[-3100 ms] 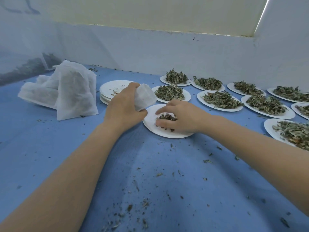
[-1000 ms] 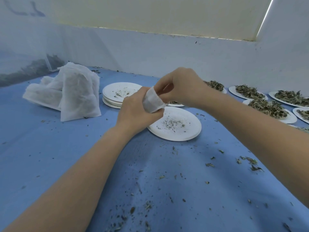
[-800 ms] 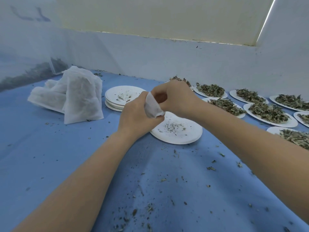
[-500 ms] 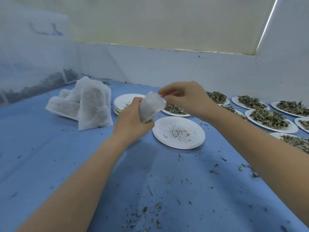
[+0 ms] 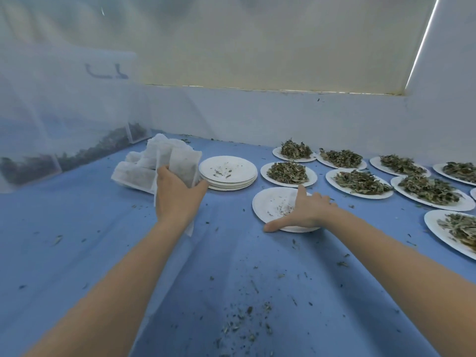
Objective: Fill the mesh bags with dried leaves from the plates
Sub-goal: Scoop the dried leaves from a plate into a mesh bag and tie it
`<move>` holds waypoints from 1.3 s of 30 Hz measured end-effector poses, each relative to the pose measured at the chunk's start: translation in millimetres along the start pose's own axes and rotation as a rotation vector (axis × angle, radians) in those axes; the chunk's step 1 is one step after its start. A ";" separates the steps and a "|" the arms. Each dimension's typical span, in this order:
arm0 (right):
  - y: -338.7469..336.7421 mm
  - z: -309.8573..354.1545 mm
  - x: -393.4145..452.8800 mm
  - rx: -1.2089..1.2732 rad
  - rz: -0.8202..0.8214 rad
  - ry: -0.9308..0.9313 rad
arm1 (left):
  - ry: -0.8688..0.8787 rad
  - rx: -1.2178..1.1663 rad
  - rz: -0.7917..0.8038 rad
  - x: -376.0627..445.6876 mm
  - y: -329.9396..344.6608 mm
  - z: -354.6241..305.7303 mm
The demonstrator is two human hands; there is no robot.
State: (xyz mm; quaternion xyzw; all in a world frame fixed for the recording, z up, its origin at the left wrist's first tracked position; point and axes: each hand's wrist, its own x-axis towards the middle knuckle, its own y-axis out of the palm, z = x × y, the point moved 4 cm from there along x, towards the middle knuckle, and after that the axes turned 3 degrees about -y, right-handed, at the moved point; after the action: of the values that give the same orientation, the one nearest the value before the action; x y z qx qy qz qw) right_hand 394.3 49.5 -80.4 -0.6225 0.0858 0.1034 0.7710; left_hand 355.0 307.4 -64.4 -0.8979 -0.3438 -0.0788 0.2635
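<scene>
In left hand (image 5: 177,199), mesh bag (image 5: 184,167) upright.

Both bare forearms reach forward; left hand (image 5: 177,199) curled in a grip, right hand (image 5: 306,215) spread flat.

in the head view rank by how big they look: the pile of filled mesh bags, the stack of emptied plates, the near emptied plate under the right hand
1. pile of filled mesh bags, widest and tallest.
2 and 3. stack of emptied plates and near emptied plate look about alike; the right hand covers part of the near one, which also lies closer, so no ranking.
</scene>
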 end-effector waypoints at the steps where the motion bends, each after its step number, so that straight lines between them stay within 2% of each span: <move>1: 0.0 3.4 0.5 0.007 -0.011 -0.008 | -0.017 -0.009 0.001 2.0 -1.4 -0.1; 9: -28.4 80.6 26.7 0.081 -0.184 -0.187 | -0.095 0.043 0.049 23.8 -1.6 8.3; 16: -32.5 131.2 83.7 0.150 -0.200 -0.165 | -0.074 0.083 0.044 51.7 11.3 25.3; 23: -13.1 141.0 111.7 0.185 -0.257 -0.130 | -0.045 0.203 0.002 64.5 22.1 28.2; 28: -21.4 141.3 84.0 0.164 -0.324 -0.206 | 0.040 0.367 -0.073 52.9 9.8 9.2; 32: -29.9 137.0 36.6 0.181 -0.328 -0.269 | 0.126 0.371 -0.066 26.5 -5.8 -18.7; 35: -33.5 129.7 -6.7 0.210 -0.345 -0.304 | 0.167 0.328 -0.029 -5.8 -17.5 -37.4; 39: -26.8 108.9 -60.8 0.191 -0.339 -0.308 | 0.185 0.260 0.121 -56.9 -19.8 -49.6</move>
State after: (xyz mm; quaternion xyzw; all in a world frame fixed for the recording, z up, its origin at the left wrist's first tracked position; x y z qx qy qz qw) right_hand 343.2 147.4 -16.4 -0.5290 -0.1289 0.0579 0.8368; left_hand 301.1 260.9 -32.3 -0.8642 -0.2709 -0.1000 0.4121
